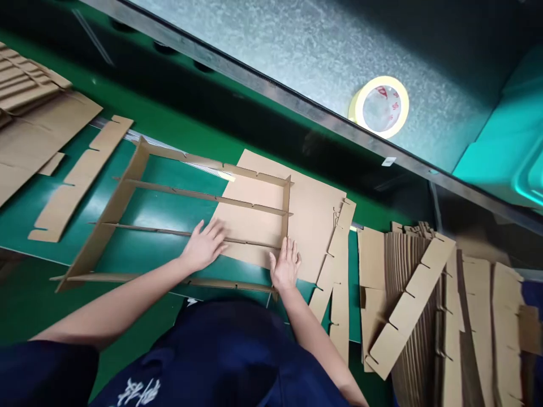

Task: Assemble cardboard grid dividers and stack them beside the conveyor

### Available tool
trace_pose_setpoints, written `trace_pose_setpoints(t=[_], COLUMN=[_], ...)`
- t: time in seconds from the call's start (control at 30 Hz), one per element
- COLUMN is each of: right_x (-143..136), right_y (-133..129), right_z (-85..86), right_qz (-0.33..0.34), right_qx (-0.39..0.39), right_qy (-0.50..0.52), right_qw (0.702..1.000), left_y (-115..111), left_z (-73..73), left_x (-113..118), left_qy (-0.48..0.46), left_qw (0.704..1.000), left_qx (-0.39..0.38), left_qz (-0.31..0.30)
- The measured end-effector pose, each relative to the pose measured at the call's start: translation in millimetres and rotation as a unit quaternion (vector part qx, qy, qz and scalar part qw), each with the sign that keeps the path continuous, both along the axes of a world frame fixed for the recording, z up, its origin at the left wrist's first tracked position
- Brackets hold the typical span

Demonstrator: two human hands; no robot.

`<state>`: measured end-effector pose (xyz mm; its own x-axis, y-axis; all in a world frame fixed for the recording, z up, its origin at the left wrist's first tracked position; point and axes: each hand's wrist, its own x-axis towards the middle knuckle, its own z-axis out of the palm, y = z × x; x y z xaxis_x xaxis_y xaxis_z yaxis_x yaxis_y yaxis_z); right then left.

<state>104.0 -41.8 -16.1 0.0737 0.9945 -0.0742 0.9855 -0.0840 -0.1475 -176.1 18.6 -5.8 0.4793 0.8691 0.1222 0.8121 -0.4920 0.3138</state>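
A cardboard divider grid (186, 193) of slotted strips stands on the green table, with several long strips crossed by an end strip at each side. My left hand (204, 246) rests over one of the inner long strips, fingers stretched out and slightly apart. At the right end strip (286, 206), my right hand (286, 265) touches the joint with the same inner strip; its fingers are straight and the thumb stands away. Under the grid's right part lies a flat cardboard sheet (316, 217). Both palms' undersides are hidden.
Loose slotted strips lie left (82, 178) and right (339, 254). Stacked cardboard (411, 271) stands at the right, and more sheets (46, 124) at the far left. A tape roll (358, 107) sits on the raised metal shelf (275, 51), near a turquoise bin (500, 147).
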Motion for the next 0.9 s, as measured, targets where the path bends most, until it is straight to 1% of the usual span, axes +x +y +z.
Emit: trace_pose_setpoints(t=[0.03, 0.07, 0.1, 0.2, 0.27, 0.33, 0.4, 0.43, 0.5, 0.53, 0.6, 0.63, 0.67, 0.7, 0.73, 0.8, 0.87, 0.9], right_x=[2, 4, 6, 9, 4, -2, -4, -1, 15, 28, 61, 78, 95, 110, 123, 145, 157, 160], right_y=[0, 0, -3, -18, -32, -42, -48, -49, -51, -53, -60, -66, -73, -79, -86, -95, -97, -94], right_z=[1.0, 3.7, 7.5, 19.4, 22.9, 21.8, 18.0, 15.8, 11.7, 10.0, 7.4, 6.5, 5.6, 4.4, 2.5, -5.5, -19.9, -28.0], right_qz=[0.001, 0.002, 0.002, 0.011, 0.044, 0.07, 0.078, 0.078, 0.054, 0.019, -0.095, -0.16, -0.214, -0.25, -0.265, -0.246, -0.23, -0.218], right_qx=[0.0, 0.003, 0.011, 0.039, 0.032, 0.009, 0.0, 0.004, 0.028, 0.047, 0.082, 0.092, 0.088, 0.072, 0.05, 0.029, 0.063, 0.105], right_qy=[0.001, 0.005, 0.009, 0.012, 0.005, 0.001, 0.011, 0.021, 0.046, 0.055, 0.057, 0.053, 0.047, 0.043, 0.041, 0.037, 0.033, 0.043], right_qw=[1.0, 1.0, 1.0, 0.999, 0.998, 0.997, 0.997, 0.997, 0.997, 0.997, 0.99, 0.981, 0.972, 0.965, 0.962, 0.968, 0.971, 0.969], left_y=[-6, -9, -12, -27, -47, -70, -85, -88, -88, -87, -88, -90, -94, -99, -103, -107, -100, -93], left_z=[-4.4, -5.5, -3.4, 12.7, 19.4, 16.0, 5.3, -0.6, -9.3, -11.5, -11.1, -8.8, -5.2, -0.5, 5.2, 17.9, 31.3, 38.2], left_x=[-2, -2, -2, -2, -6, -12, -16, -18, -19, -18, -17, -18, -19, -22, -26, -41, -69, -88], left_qy=[0.011, 0.017, 0.019, 0.011, 0.014, 0.026, 0.037, 0.039, 0.032, 0.025, 0.009, 0.004, 0.003, 0.006, 0.012, 0.034, 0.057, 0.064], left_qw=[1.0, 1.0, 1.0, 0.996, 0.997, 0.999, 0.999, 0.999, 0.998, 0.999, 0.999, 0.999, 0.999, 0.998, 0.996, 0.988, 0.973, 0.96], left_qx=[-0.001, 0.005, 0.016, 0.052, 0.044, 0.016, -0.01, -0.017, -0.02, -0.018, -0.011, -0.006, 0.001, 0.011, 0.024, 0.053, 0.078, 0.088], left_qz=[-0.006, -0.001, 0.014, 0.069, 0.064, 0.04, 0.03, 0.033, 0.041, 0.041, 0.038, 0.042, 0.052, 0.067, 0.088, 0.14, 0.21, 0.257])
